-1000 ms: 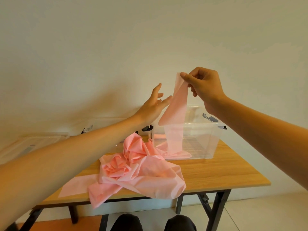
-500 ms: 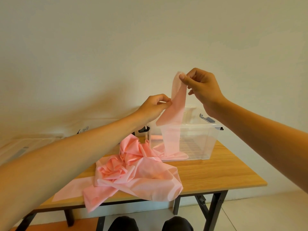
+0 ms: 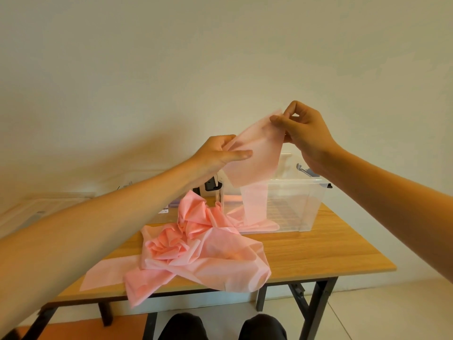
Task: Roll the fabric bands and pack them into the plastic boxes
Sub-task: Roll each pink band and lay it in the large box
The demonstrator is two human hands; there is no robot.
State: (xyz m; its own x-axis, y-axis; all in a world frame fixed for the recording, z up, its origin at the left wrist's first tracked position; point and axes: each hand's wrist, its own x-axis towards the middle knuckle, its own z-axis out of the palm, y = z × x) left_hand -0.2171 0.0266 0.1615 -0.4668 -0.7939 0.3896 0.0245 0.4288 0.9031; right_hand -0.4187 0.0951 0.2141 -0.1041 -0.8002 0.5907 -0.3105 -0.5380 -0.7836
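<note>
Head view, largest to smallest. A pale wall [image 3: 171, 69] fills the field from 9 through 12 to 3 o'clock. Below it, the wooden tabletop [image 3: 331, 251] on dark folding legs spans the lower half.

A crumpled heap of pink fabric [image 3: 208, 256] lies at the tabletop's centre. One flat strip runs out of it toward 8 o'clock, and a fold hangs over the near edge at 6 o'clock.

The clear plastic box [image 3: 299, 207] stands lidless at 1 o'clock on the tabletop, just beyond the heap, with a grey latch [image 3: 306, 170] on its far rim. At 9 o'clock, off the tabletop, lies another clear plastic piece [image 3: 49, 207]; lid or box, I cannot tell.

The fabric band [image 3: 255, 158] I hold is raised above the box. Its upper end is stretched slantwise between my hands. The rest hangs down before the box's near wall, and its tail rests on the tabletop against the box's base and touches the heap.

My right hand [image 3: 304, 136], at 1 o'clock, pinches the band's top corner between thumb and forefinger, with the other fingers curled. My left hand [image 3: 215, 155], at 11 o'clock and lower, grips the band's opposite edge, thumb across the front and fingers behind.
</note>
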